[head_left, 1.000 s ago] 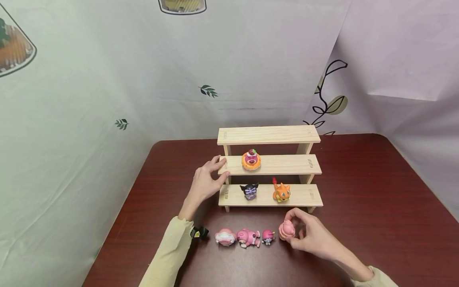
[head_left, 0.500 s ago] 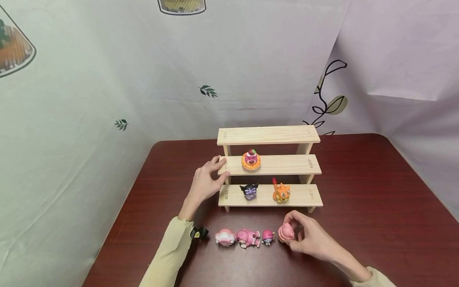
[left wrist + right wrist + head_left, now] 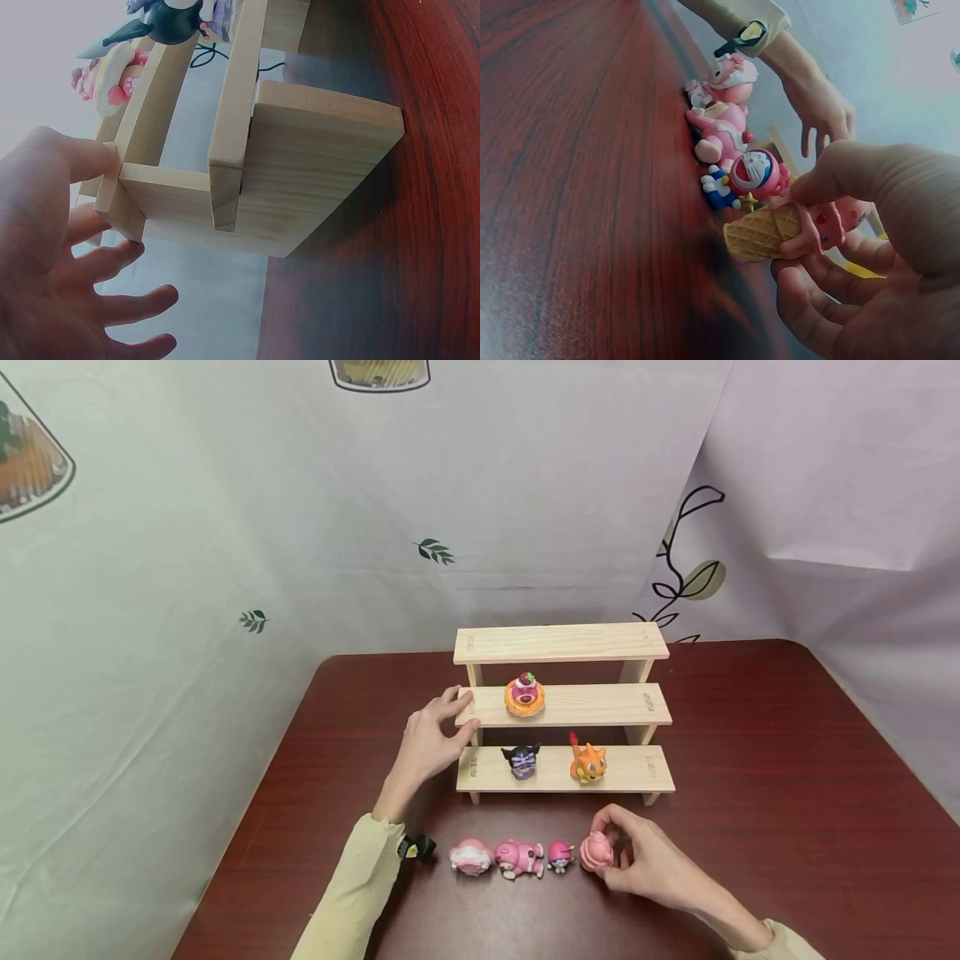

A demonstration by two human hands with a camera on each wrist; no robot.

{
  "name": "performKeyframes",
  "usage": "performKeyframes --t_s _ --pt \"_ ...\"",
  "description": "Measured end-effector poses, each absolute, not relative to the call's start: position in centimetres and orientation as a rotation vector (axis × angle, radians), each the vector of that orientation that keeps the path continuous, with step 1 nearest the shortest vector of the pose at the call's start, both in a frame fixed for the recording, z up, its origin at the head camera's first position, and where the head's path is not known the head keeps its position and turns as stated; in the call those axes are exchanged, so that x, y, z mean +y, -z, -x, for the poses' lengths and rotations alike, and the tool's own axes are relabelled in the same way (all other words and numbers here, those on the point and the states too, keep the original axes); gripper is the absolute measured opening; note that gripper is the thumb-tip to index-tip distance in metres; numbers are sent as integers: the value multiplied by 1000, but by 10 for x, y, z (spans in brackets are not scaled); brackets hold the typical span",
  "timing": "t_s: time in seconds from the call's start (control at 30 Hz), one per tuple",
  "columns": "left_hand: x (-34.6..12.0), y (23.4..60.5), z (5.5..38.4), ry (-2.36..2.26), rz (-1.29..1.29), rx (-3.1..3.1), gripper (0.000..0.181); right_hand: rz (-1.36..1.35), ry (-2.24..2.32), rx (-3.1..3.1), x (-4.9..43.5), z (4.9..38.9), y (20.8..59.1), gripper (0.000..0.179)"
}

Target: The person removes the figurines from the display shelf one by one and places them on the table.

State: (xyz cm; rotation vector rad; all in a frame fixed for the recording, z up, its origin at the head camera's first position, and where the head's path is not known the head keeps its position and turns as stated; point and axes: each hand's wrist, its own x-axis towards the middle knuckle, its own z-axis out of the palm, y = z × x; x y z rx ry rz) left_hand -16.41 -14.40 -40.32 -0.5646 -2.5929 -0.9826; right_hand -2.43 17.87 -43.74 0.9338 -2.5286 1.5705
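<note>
Ice-cream-cone figure: you are pinching it between the thumb and fingers of your right hand, holding it just beside the pink-hooded figure, in front of the wooden rack. Your left hand is gripping the middle board's left end.

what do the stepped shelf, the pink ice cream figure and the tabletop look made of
Stepped shelf: pale wood, matte and seemingly unvarnished; grain runs along its boards.
Ice cream figure: probably moulded plastic with a smooth finish, judging by the waffle relief; soft rubber is possible.
Tabletop: dark red wood grain with some sheen; perhaps veneer or laminate.
</note>
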Motion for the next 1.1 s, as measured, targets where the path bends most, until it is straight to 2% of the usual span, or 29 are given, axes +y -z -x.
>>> performKeyframes --t_s 1.1 --pt "-145 404 165 979 569 -2584 48 -941 -1575 -2529 177 23 444 43"
